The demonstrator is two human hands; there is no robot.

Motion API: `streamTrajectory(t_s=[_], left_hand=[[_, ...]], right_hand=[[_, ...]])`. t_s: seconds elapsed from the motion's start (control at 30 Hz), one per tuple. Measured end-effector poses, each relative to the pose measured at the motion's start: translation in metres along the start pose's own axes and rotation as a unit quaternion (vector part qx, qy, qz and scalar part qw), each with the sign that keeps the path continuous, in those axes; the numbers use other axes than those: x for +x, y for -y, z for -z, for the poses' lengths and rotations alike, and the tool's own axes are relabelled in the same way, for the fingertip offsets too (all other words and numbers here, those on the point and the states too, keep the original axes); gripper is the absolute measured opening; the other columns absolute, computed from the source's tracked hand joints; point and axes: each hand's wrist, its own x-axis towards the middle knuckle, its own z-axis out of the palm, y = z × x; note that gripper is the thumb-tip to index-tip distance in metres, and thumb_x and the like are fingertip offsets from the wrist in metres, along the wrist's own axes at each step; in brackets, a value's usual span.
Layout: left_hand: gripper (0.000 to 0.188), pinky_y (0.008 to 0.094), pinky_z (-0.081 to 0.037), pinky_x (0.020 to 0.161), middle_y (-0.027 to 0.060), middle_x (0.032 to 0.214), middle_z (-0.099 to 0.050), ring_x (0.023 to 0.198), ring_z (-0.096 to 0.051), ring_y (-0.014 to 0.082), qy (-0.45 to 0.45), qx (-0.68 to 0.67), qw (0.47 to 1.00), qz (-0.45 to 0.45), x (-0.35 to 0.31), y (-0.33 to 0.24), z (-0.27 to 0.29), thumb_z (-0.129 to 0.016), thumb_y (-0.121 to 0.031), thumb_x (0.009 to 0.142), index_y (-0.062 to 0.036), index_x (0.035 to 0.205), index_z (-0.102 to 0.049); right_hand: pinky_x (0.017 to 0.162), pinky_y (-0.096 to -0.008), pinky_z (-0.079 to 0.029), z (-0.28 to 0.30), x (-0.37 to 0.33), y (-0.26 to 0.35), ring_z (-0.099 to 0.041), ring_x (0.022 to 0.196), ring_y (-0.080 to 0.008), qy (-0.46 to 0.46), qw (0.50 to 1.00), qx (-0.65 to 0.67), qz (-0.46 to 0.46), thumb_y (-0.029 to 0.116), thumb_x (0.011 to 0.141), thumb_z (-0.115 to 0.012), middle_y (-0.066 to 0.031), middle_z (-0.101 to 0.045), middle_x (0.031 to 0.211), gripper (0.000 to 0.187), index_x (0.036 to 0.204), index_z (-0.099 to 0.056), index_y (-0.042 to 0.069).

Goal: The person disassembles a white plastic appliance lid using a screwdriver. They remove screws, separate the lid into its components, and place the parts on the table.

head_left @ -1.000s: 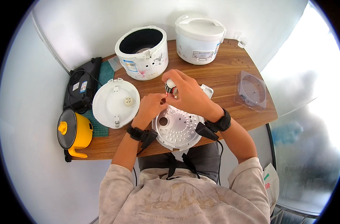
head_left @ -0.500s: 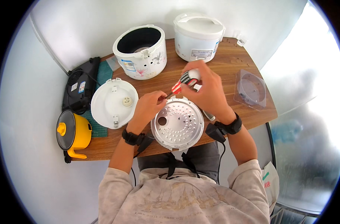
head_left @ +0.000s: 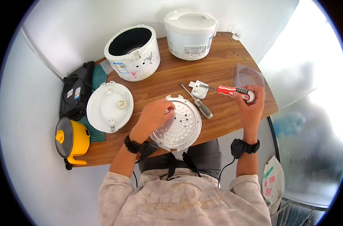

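In my right hand [head_left: 251, 107], at the right of the table, is a red and black screwdriver [head_left: 227, 90], its shaft pointing left. My left hand [head_left: 152, 116] hovers over the left part of a round, dimpled metal plate [head_left: 181, 132], thumb and fingers pinched together. Whatever they hold is too small to make out. Several small dark screws [head_left: 181, 120] lie on the plate. Between the plate and the red screwdriver are a second screwdriver with a grey handle [head_left: 204, 109] and a small white plastic part [head_left: 199, 89].
A white lid [head_left: 103, 113] lies left, near a yellow pot [head_left: 80, 137] and a black case [head_left: 75, 90] on a green mat. Behind stand an uncovered rice cooker [head_left: 147, 66] and a lidded one [head_left: 190, 39]. A clear plastic tray [head_left: 239, 71] sits far right.
My right hand has moved right with the red screwdriver, away from the plate's far edge. The left hand has come nearer over the plate. The grey-handled screwdriver and white part are now uncovered.
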Motion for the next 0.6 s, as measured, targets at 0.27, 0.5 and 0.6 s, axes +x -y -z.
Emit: streamTrajectory(t_s=[0.27,0.5,0.6], left_hand=[[0.016,0.0382,-0.054,0.076,0.0070,0.094,-0.069,0.089,-0.067,0.0271,0.036,0.049,0.997,-0.044,0.010,-0.008,-0.026,-0.067,-0.023,0.090,-0.0114,0.098,-0.075],[0.017,0.0380,-0.053,0.076,0.0060,0.095,-0.070,0.089,-0.067,0.0267,0.055,0.026,0.998,-0.026,0.008,-0.010,-0.022,-0.069,-0.025,0.089,-0.0128,0.099,-0.076],[0.018,0.0377,-0.053,0.076,0.0065,0.096,-0.071,0.087,-0.067,0.0260,0.035,0.029,0.998,-0.031,0.006,-0.008,-0.021,-0.069,-0.025,0.090,-0.0128,0.101,-0.076]], right_hand=[[0.081,-0.0288,-0.049,0.031,-0.051,-0.067,-0.061,0.093,-0.0157,-0.068,0.995,-0.049,-0.047,0.006,0.084,-0.082,-0.0079,-0.058,0.094,0.039,0.092,-0.044,0.004],[0.082,-0.0376,-0.048,0.018,-0.062,-0.091,-0.062,0.095,-0.0280,-0.067,0.987,-0.136,0.056,0.006,0.082,-0.081,-0.0122,-0.054,0.099,0.038,0.092,-0.045,0.004],[0.082,-0.0388,-0.049,0.014,-0.064,-0.086,-0.060,0.097,-0.0299,-0.050,0.980,-0.180,0.072,0.007,0.082,-0.080,-0.0135,-0.056,0.104,0.035,0.094,-0.047,0.003]])
